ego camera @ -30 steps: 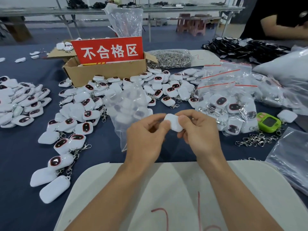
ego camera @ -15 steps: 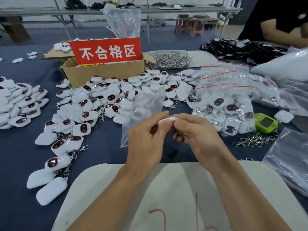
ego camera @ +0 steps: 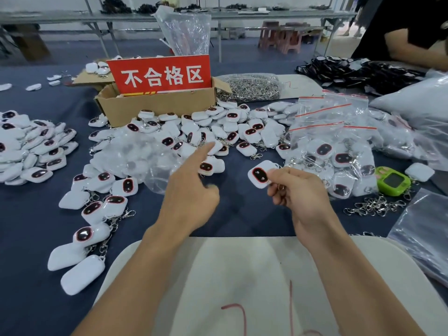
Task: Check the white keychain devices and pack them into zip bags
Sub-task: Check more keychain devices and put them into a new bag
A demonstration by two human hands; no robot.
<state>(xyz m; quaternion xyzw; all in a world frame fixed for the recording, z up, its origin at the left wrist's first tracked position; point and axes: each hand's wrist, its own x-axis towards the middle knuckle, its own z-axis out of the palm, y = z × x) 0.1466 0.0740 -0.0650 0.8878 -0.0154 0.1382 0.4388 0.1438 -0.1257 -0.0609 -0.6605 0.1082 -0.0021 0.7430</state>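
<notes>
My right hand (ego camera: 294, 190) pinches one white keychain device (ego camera: 260, 174), its dark red-rimmed screen facing up, above the blue tablecloth. My left hand (ego camera: 191, 190) stretches forward with the index finger pointing out, its tip over the heap of white keychain devices (ego camera: 218, 127); another device (ego camera: 210, 167) lies just right of that finger. A clear bag (ego camera: 135, 156) lies over devices left of my left hand. Zip bags with red strips (ego camera: 324, 122) hold packed devices at the right.
A cardboard box (ego camera: 155, 105) with a red sign (ego camera: 160, 73) stands behind the heap. More devices (ego camera: 31, 146) lie far left. A green device (ego camera: 392, 181), loose metal clasps (ego camera: 374, 206), a bag of clasps (ego camera: 249, 87), another person's arm (ego camera: 412, 52), white bag (ego camera: 242, 287) near me.
My hands have parted. The left hand let go of the device and reached forward toward the heap. The right hand kept the device and turned its screen up.
</notes>
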